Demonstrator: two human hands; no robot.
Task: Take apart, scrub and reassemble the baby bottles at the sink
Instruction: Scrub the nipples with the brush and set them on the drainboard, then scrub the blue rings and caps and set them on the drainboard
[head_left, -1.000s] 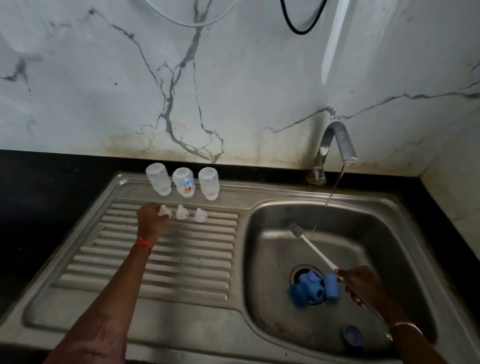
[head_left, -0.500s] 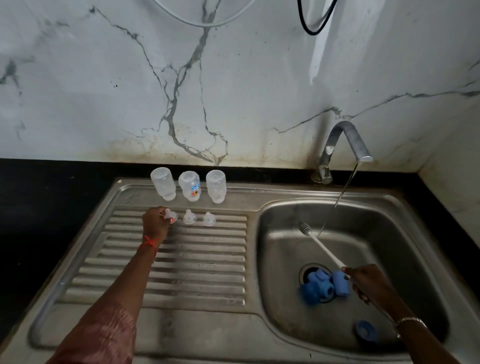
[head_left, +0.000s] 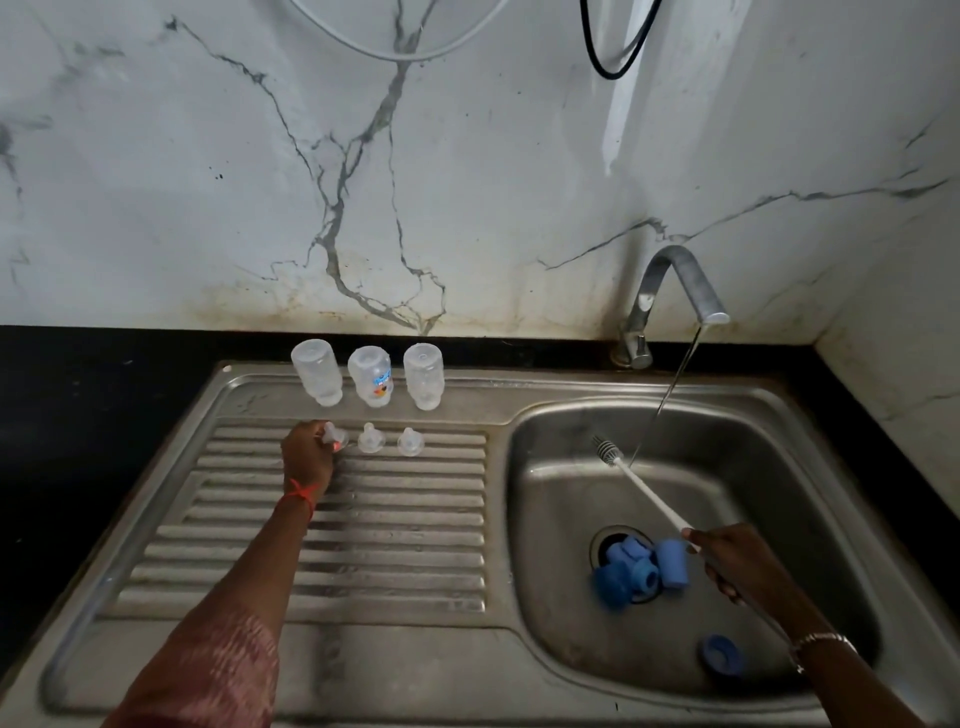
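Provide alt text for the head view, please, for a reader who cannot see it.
A person's left hand pinches the leftmost of three clear teats on a steel drainboard, while the right hand holds a bottle brush in the basin beside the stream from the tap. Three clear bottles stand behind the teats; blue parts lie at the drain.

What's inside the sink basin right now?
A cluster of blue bottle parts sits over the drain, hiding most of it; one blue piece lies apart near the front. The right hand holds the brush beside the water stream.
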